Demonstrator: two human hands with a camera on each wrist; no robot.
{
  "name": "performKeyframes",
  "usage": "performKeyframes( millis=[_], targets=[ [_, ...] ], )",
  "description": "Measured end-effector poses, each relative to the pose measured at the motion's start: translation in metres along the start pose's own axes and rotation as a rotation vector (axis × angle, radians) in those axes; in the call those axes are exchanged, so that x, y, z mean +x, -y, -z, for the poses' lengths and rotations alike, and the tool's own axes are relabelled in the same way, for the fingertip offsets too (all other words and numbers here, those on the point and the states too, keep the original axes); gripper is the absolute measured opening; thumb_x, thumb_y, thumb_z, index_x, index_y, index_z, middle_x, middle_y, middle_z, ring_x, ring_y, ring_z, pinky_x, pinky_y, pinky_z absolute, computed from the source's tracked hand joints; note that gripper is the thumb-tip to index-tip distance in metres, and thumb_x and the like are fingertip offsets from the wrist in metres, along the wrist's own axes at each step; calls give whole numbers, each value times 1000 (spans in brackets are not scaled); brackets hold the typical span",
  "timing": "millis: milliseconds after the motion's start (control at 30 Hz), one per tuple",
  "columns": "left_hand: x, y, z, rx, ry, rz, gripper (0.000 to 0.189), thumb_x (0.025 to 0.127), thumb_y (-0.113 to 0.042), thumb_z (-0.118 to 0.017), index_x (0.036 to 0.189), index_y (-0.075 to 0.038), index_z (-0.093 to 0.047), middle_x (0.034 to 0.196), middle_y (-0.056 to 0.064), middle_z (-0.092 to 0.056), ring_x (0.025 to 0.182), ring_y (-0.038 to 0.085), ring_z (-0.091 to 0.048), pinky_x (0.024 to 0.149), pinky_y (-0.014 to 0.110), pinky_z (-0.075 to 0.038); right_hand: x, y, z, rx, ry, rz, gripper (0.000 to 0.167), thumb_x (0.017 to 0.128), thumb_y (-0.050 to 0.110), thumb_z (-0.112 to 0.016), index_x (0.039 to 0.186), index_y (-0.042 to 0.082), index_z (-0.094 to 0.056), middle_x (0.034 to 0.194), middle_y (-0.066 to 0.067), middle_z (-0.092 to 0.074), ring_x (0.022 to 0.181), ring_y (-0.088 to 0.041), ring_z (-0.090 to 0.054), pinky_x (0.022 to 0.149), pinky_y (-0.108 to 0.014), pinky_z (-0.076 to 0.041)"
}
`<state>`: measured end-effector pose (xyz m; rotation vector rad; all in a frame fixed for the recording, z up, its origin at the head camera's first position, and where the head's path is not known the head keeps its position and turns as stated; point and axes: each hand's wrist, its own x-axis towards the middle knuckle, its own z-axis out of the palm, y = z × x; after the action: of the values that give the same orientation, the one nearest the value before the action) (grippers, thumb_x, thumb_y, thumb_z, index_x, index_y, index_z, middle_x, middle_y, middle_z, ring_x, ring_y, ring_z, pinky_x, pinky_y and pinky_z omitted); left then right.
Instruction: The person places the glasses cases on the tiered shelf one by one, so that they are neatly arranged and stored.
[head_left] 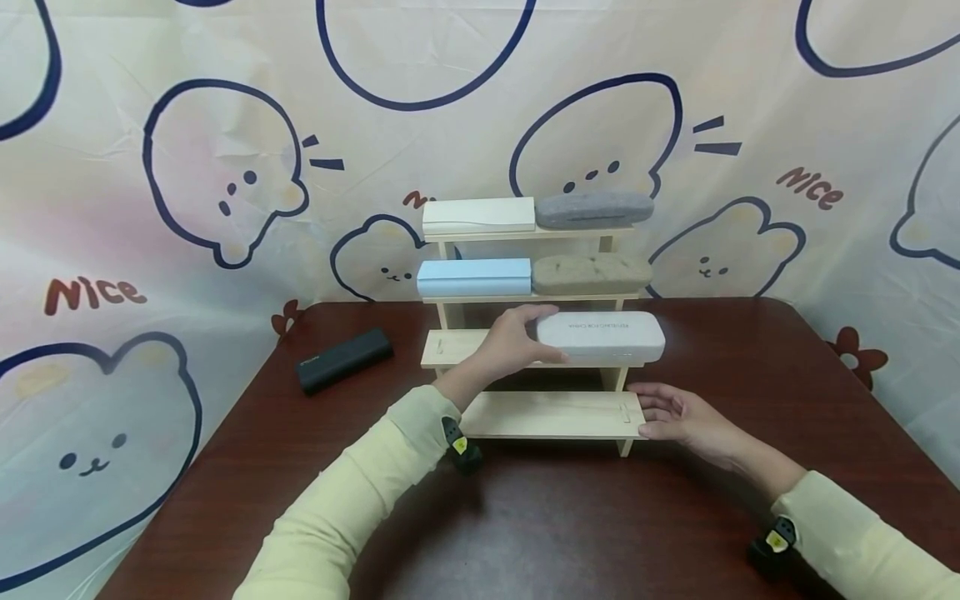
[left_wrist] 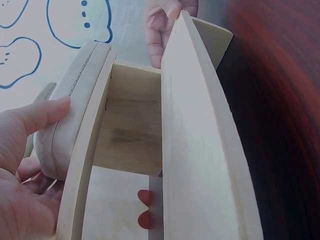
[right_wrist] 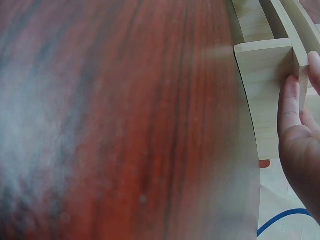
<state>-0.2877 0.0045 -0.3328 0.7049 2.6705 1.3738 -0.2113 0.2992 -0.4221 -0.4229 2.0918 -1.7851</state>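
Observation:
My left hand (head_left: 510, 343) holds the left end of a white glasses case (head_left: 603, 333), thumb at the front and fingers behind. The case lies on the right part of the second-lowest tier of a pale wooden stepped rack (head_left: 551, 415). In the left wrist view, thumb and fingers straddle the hinged case (left_wrist: 67, 120) above the board edge. My right hand (head_left: 686, 425) grips the right end of the lowest board, its thumb low at the front corner. The right wrist view shows those fingers (right_wrist: 290, 107) pinching the board's end.
The top tier bears a white case (head_left: 478, 217) and a grey felt-like case (head_left: 594, 211). Below them sit a light blue case (head_left: 474, 277) and an olive-beige case (head_left: 591, 274). A black oblong case (head_left: 345, 360) lies left on the dark red-brown table (head_left: 555, 517). A printed curtain hangs behind.

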Motion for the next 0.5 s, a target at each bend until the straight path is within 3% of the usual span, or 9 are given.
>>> performKeyframes(
  millis=[500],
  targets=[
    [1, 1, 1, 15, 12, 10, 74, 73, -24, -87, 139, -15, -55, 137, 3, -52, 109, 17, -49, 96, 34, -41, 1, -1, 0, -7, 5, 11, 72, 88, 3, -68, 144, -13, -25, 135, -26, -45, 111, -20, -57, 87, -31, -52]
  ],
)
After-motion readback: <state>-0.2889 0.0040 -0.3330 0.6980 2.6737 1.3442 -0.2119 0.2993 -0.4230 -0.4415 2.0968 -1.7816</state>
